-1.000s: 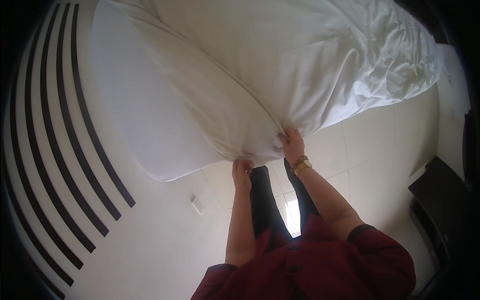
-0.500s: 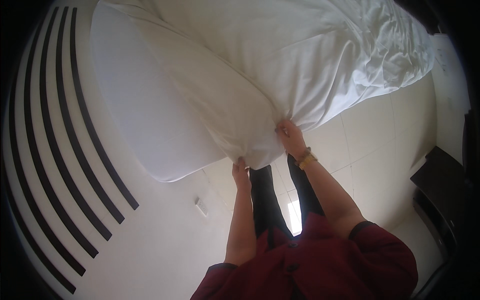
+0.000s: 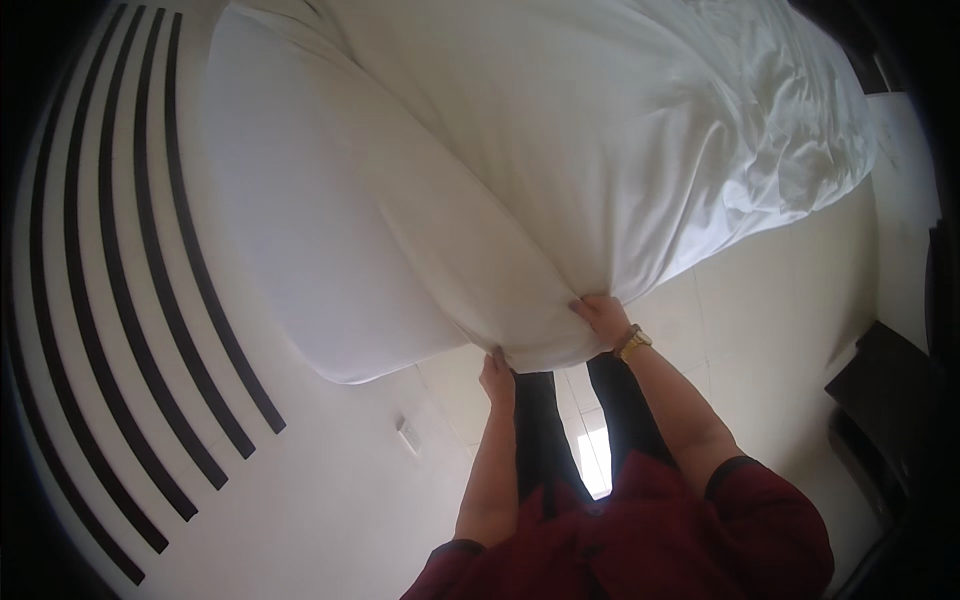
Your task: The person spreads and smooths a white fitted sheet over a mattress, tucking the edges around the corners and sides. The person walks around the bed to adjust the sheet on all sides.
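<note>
A white bed sheet lies over the bed, with a folded-back flap slanting across it. Both of my hands grip its near edge, a short distance apart. My left hand pinches the edge at the flap's left corner. Farther right, my right hand is closed on the cloth, with a gold watch on that wrist. Between the hands the sheet is pulled toward me over the bed's side. Left of the flap the smooth white mattress shows its rounded corner.
Several dark strips run along the white wall on the left. A white socket sits low on that wall. Pale floor tiles lie beside the bed, and dark furniture stands at the right. Bunched sheet folds cover the bed's far right.
Both hands have drawn the sheet's edge nearer to my body and slightly right. The cloth between them is pulled tauter and hangs lower over the side.
</note>
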The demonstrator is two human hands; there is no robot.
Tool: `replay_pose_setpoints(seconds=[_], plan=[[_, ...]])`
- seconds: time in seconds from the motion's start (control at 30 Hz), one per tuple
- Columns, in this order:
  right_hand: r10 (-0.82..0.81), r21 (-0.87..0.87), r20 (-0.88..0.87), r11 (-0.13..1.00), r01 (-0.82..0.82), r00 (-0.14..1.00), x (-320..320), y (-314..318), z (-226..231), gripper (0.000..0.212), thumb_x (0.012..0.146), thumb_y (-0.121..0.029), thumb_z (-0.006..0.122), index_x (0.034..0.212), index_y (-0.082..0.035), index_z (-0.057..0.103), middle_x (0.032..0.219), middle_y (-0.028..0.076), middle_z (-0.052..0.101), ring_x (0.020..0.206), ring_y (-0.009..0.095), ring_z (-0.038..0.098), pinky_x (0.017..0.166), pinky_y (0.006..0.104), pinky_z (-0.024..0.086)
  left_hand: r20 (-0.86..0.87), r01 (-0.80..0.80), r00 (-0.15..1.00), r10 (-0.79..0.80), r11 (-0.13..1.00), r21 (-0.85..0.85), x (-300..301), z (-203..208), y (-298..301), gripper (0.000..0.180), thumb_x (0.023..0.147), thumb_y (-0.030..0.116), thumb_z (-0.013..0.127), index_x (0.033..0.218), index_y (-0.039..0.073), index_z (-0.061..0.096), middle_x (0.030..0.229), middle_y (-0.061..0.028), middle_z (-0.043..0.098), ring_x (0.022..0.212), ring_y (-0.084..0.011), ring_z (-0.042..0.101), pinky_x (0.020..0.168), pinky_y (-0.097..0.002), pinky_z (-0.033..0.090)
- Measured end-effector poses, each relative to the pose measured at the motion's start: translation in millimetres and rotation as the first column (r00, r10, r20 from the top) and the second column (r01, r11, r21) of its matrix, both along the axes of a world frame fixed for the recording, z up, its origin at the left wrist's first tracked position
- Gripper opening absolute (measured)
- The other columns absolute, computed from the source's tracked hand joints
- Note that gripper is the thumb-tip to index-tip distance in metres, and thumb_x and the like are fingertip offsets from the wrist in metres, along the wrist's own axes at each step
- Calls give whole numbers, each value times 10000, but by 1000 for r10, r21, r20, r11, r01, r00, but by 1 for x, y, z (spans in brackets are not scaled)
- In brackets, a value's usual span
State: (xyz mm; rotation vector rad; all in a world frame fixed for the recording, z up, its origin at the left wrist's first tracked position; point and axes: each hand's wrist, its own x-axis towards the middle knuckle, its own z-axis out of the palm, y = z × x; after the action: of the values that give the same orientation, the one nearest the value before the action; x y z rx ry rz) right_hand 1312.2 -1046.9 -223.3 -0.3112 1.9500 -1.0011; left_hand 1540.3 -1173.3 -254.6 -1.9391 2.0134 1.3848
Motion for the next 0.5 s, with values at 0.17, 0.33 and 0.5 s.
replay_pose_setpoints(seconds=[0.17, 0.33, 0.5], plan=[[74, 159, 4, 984, -74, 997, 0, 1, -32, 459, 890, -446, 507, 831, -25, 678, 768, 182, 656, 736, 342, 636, 719, 414, 475, 162, -84, 983, 82, 996, 2, -24, 28, -16, 281, 937, 293, 502, 983, 22, 562, 848, -152, 611, 787, -288, 572, 721, -405, 440], [242, 224, -212, 955, -193, 947, 13, 5, -51, 404, 891, -417, 489, 877, -60, 677, 897, 172, 662, 855, 360, 619, 780, 451, 456, 56, 116, 993, -106, 723, -682, -113, 66, -26, 525, 873, 318, 593, 1338, 155, 412, 1445, -243, 233, 1321, -446, 204, 1006, -582, 259], [297, 284, -369, 938, -197, 881, 10, 44, -30, 358, 860, -424, 512, 870, -104, 673, 872, 133, 642, 933, 324, 587, 775, 457, 444, 484, 800, 595, -642, 530, -281, -172, 68, -7, 658, 835, 506, 578, 1412, 306, 332, 1501, -260, 46, 1319, -580, 25, 927, -762, 173]])
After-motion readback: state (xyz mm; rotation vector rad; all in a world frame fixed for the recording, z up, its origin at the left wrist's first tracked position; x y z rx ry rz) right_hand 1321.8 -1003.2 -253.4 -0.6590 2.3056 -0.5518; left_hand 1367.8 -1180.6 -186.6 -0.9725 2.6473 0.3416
